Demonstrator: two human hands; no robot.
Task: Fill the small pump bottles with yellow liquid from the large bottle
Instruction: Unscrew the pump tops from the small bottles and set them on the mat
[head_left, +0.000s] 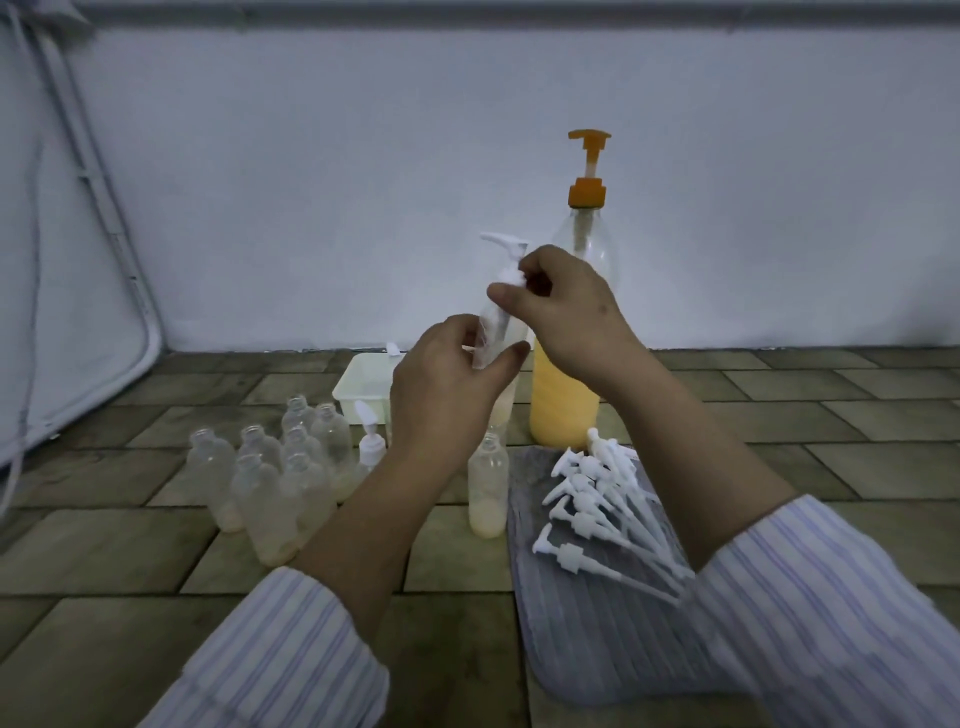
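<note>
Head view: tilted clear small bottle (493, 332), white pump fitted.

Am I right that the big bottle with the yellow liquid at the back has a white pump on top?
Not quite: the head view shows the large bottle of yellow liquid at the back with an orange pump, not a white one.

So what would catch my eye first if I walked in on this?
Probably the large bottle with its orange pump, standing by the wall and partly full of yellow liquid. Just in front, the left hand grips a small bottle while the right hand pinches its white pump top. Loose white pumps lie on a grey cloth, right.
</note>
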